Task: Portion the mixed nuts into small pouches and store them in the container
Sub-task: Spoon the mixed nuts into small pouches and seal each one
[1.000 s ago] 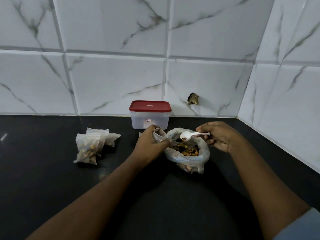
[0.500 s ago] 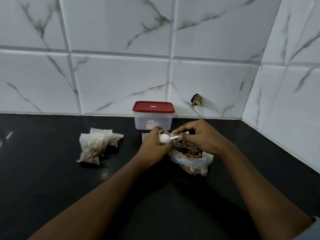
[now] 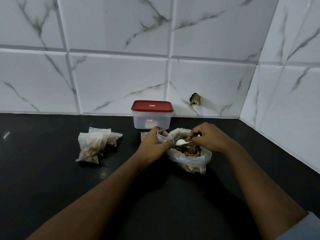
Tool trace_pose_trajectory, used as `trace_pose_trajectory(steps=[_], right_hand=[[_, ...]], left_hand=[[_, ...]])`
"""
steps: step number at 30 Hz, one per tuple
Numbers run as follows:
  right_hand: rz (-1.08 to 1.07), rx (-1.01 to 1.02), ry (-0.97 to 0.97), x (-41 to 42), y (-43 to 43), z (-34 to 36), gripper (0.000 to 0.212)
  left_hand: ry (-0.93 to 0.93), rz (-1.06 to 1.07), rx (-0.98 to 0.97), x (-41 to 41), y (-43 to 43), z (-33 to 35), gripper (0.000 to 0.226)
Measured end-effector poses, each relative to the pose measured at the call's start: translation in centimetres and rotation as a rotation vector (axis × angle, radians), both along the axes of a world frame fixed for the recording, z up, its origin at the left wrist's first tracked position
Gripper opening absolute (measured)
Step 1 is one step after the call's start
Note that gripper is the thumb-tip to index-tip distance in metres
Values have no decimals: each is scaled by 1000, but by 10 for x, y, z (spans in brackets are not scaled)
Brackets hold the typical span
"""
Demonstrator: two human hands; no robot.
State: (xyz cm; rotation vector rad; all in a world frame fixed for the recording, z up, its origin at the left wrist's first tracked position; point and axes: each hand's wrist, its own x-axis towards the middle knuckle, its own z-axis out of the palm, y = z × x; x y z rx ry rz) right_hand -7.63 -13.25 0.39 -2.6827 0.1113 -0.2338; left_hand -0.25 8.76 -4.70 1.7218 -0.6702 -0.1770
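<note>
Open bag [image 3: 188, 158] holds mixed nuts [image 3: 189, 151] (container [image 3: 151, 122] lidded).

Setting: a home kitchen, by all signs. I work at a glossy black stone worktop [image 3: 52, 179] fitted into a corner. Large white marble-veined wall tiles [image 3: 117, 80] rise from its back and right edges, and one tile has a chipped hole [image 3: 195, 99].

Food-storage items on the worktop:
- translucent plastic container [image 3: 152, 121] with red lid [image 3: 152, 106], against the wall
- clear bag of mixed nuts [image 3: 189, 159]
- filled small pouches [image 3: 91, 146], off to the left

My right hand [image 3: 211, 137] pinches a white plastic spoon [image 3: 180, 142]. My left hand [image 3: 152, 145] grips an open pouch [image 3: 161, 135].
</note>
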Motion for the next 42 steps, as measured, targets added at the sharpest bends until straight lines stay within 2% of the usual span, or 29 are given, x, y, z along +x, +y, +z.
trace_pose_trajectory(steps=[8,13,17,27,34,42], right_hand=[[-125,62,-53,-7,-15,12,15],[-125,-8,-23,-4,-10,5,14],[-128,42,0,-7,-13,12,13],[-95,471,44,-1,-10,-1,17],[-137,642,76,2,-21,-6,14],[-190,874,77,5,-30,-10,20]], left_hand=[[6,-19,20,2,0,0,34],[6,-10,19,2,-1,-1,34],[17,-12,26,2,0,0,32],[18,-9,29,1,-1,-1,34],[45,-3,1,0,-1,0,16],[30,-6,14,1,0,-1,29]])
